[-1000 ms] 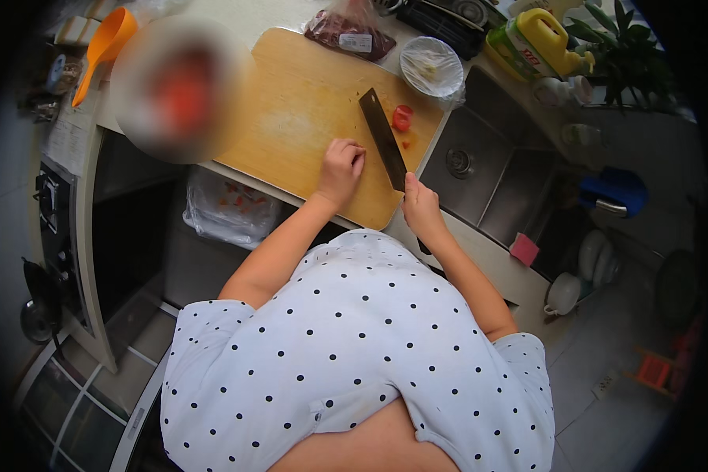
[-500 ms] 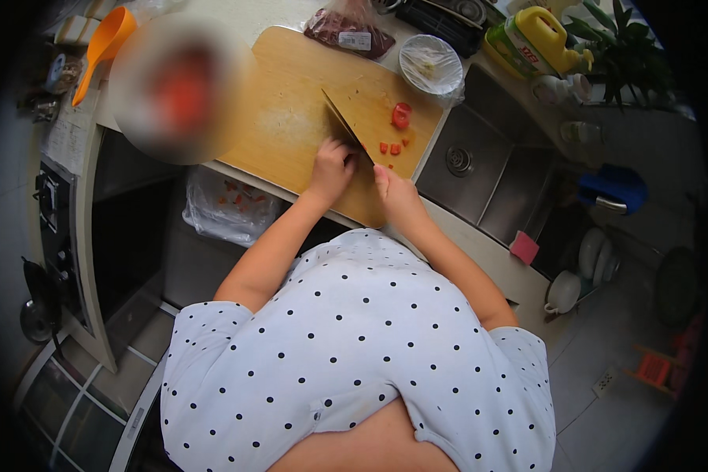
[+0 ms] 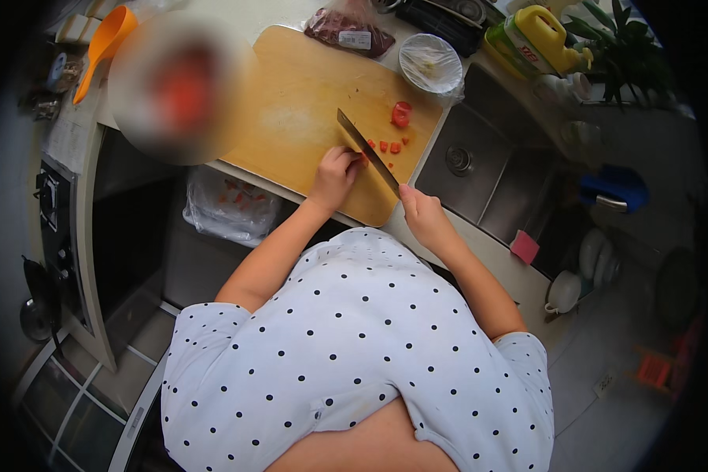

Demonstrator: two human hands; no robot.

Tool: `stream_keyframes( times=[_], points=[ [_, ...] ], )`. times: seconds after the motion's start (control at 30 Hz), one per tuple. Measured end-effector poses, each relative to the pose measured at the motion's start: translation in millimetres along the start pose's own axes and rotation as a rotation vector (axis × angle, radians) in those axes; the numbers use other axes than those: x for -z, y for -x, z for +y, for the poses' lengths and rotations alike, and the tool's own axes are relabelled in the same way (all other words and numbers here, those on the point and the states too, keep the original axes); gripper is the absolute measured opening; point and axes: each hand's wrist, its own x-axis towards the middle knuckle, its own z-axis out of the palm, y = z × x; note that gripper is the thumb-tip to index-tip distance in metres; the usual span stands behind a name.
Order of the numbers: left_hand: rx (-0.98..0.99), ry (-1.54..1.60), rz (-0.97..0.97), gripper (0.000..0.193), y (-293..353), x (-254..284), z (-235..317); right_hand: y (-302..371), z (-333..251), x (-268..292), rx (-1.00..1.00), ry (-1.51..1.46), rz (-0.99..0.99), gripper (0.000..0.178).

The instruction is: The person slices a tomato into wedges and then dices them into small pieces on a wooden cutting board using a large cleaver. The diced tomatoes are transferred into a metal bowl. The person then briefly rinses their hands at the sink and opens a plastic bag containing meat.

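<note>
My right hand grips the handle of a kitchen knife, its broad dark blade slanting up to the left over the wooden cutting board. Left of the blade, my left hand has its fingers curled down on a small red vegetable piece, mostly hidden by the fingertips. Several small red cubes lie just right of the blade. Beyond them rests a larger glossy red vegetable chunk, possibly tomato or pepper.
A steel sink adjoins the board's right side. Behind stand a plastic-wrapped bowl, a bag of dark red food and a yellow jug. A lined bin with red scraps sits below the counter; an orange ladle lies far left.
The knife and my right hand have shifted right and toward me, and the blade now shows more of its flat side. Another red cube shows beside the blade. My left hand stays nearly in place.
</note>
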Motion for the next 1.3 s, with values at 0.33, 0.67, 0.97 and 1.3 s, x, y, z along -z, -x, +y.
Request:
stream_keyframes(
  times=[0.33,0.67,0.97,1.3],
  points=[
    [-0.049,-0.017,0.031,0.015,1,2,3,-74,-13,-31,0.087,-0.141,0.161,0.043],
    [-0.041,-0.007,0.064,0.015,10,-3,1,-4,0,-17,0.077,0.01,0.112,0.051],
    [-0.102,-0.016,0.09,0.012,8,-5,-6,-81,-21,-41,0.258,-0.027,0.258,0.044],
    [-0.109,-0.032,0.117,0.011,14,-8,-10,-5,-22,-6,0.046,0.132,0.008,0.044]
  ],
)
